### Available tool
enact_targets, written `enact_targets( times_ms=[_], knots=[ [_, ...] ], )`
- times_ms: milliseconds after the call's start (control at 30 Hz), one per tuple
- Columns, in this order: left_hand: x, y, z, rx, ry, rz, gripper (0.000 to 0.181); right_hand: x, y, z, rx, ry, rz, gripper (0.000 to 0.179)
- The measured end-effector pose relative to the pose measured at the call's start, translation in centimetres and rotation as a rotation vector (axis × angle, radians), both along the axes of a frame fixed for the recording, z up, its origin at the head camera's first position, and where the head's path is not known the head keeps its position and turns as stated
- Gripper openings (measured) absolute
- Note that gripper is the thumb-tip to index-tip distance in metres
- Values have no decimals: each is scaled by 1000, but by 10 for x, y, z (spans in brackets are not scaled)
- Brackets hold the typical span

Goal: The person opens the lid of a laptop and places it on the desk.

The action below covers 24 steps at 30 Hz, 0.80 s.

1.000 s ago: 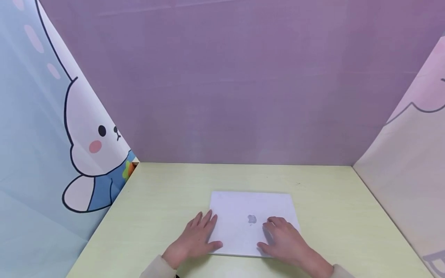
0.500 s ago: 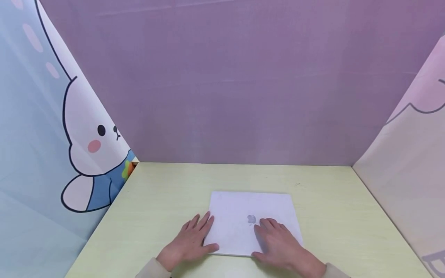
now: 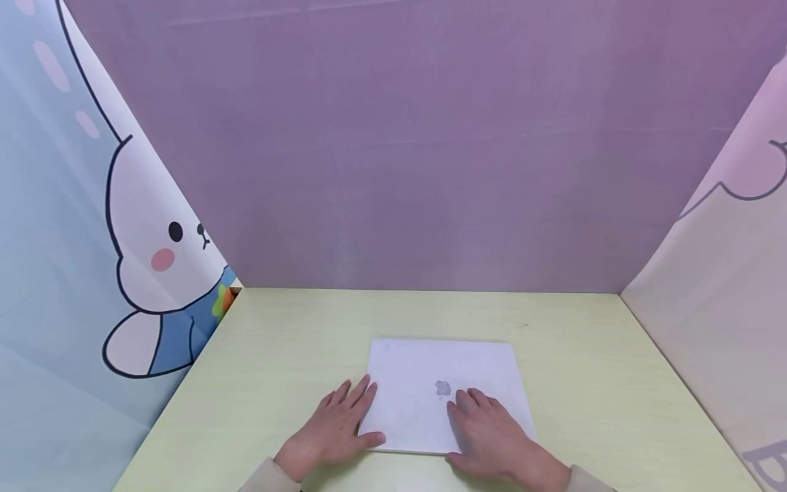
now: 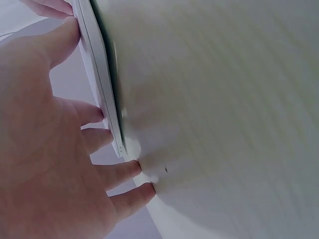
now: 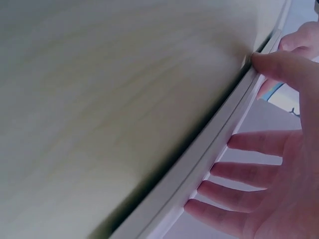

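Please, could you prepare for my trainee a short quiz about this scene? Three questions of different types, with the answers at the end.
1. True or false: the laptop stands open on the table.
2. Multiple choice: the thumb of the right hand is at which edge of the laptop?
A) the far edge
B) the near edge, towards the person
C) the left edge
3. Short answer: which hand is nearer to the logo?

Key:
1. False; it lies closed.
2. B
3. The right hand; the left hand is at the laptop's left side.
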<state>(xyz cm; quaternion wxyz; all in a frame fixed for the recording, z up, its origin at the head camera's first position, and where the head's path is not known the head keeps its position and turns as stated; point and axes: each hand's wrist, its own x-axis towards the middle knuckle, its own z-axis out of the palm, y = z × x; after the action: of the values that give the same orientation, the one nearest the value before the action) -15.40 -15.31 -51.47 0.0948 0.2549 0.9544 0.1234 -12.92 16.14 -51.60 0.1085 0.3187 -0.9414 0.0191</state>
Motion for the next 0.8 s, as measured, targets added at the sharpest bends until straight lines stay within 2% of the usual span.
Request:
enact_targets(
  times_ms=[200, 300, 467, 600, 700, 800],
  knots=[
    [-4, -2, -11, -26, 40, 6, 95, -5, 0, 0, 23, 89, 34, 67],
    [-4, -2, -13, -31, 52, 3, 95, -7, 0, 1, 46, 123, 58, 68],
    [1, 0, -2, -21, 31, -3, 94, -10, 1, 1, 73, 141, 97, 67],
    [3, 0, 7, -19, 1, -8, 105, -10, 1, 1, 85, 161, 128, 65],
    [4, -2, 8, -11, -16, -7, 117, -10, 2, 1, 81, 187, 154, 62],
    [4, -4, 8, -3, -12, -13, 122, -10, 3, 3, 76, 205, 176, 60]
  ],
)
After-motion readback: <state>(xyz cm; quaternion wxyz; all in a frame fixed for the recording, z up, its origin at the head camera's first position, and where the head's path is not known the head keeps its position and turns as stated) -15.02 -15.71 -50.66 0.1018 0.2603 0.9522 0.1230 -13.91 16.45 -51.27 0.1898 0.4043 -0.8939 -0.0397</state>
